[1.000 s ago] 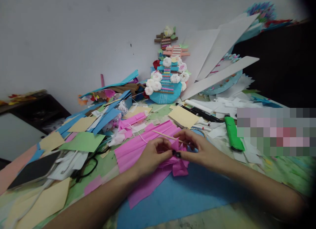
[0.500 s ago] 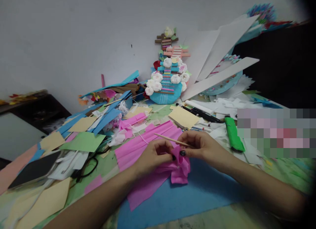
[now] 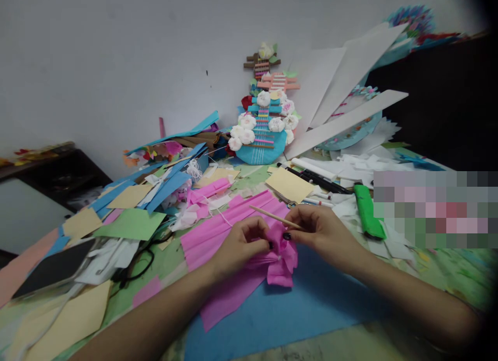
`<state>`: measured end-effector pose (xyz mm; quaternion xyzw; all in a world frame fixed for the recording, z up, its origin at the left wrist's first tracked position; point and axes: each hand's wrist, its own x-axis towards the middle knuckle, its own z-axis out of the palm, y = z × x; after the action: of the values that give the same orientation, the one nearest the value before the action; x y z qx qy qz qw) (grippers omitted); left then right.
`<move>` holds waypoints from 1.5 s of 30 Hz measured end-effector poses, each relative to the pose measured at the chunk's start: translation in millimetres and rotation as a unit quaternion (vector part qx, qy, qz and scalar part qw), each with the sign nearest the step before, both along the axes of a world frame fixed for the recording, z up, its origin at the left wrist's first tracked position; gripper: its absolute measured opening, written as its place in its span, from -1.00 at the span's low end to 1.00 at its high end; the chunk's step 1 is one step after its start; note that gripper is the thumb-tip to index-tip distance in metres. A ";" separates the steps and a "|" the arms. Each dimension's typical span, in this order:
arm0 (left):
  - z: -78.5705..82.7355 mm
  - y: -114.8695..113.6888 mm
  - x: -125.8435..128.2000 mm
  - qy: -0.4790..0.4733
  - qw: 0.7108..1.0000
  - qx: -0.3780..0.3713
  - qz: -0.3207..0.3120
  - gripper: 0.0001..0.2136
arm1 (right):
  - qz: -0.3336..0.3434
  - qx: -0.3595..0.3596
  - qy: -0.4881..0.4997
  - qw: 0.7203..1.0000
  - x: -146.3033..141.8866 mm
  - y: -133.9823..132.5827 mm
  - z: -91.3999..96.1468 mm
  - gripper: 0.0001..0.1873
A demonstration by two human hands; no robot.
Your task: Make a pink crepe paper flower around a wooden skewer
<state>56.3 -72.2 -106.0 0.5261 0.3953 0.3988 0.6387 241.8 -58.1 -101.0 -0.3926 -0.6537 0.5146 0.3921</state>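
Between my fingertips hangs a ruffled piece of pink crepe paper (image 3: 280, 270), gathered at its middle. My left hand (image 3: 239, 249) pinches its left side between thumb and fingers. My right hand (image 3: 317, 228) grips its upper right edge with the thumb and also carries a thin wooden stick (image 3: 274, 216), which points up and to the left. Beneath my hands, a larger pleated sheet of pink crepe paper (image 3: 218, 236) lies partly over a blue sheet (image 3: 311, 309).
Yellow, green and blue paper pieces (image 3: 130, 223) crowd the left beside a dark tablet-like slab (image 3: 52, 270). A blue paper instrument with white flowers (image 3: 260, 148) leans at the back. A green pouch-like item (image 3: 368, 210) and black pens (image 3: 317, 179) lie to the right.
The ruffled pink crepe paper has shifted slightly left and turned a little in my fingers. The stick's tip has moved a little right and down. Both hands keep their pinch.
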 end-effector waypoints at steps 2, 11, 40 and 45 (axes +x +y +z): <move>-0.7 -0.3 0.3 -0.004 1.000 -0.001 -0.001 -0.88 | 0.000 0.006 -0.003 1.000 -0.2 -0.2 -0.8 -0.92; -3.9 -2.2 1.6 -0.022 0.999 0.002 -0.047 -0.76 | 0.002 0.020 0.016 1.000 -1.1 -0.2 -4.1 -0.90; -2.5 -11.3 2.5 0.089 0.988 0.120 0.044 -0.79 | 0.006 -0.043 0.028 0.999 -2.3 0.9 2.4 -0.86; -3.0 -11.4 1.6 0.072 0.990 0.119 0.034 -0.75 | 0.017 -0.039 0.015 0.999 -2.0 1.2 -0.3 -0.88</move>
<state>57.9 -83.6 -109.0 0.6118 0.4076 0.4254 0.5279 239.8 -56.9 -101.3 -0.3887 -0.6335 0.5522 0.3778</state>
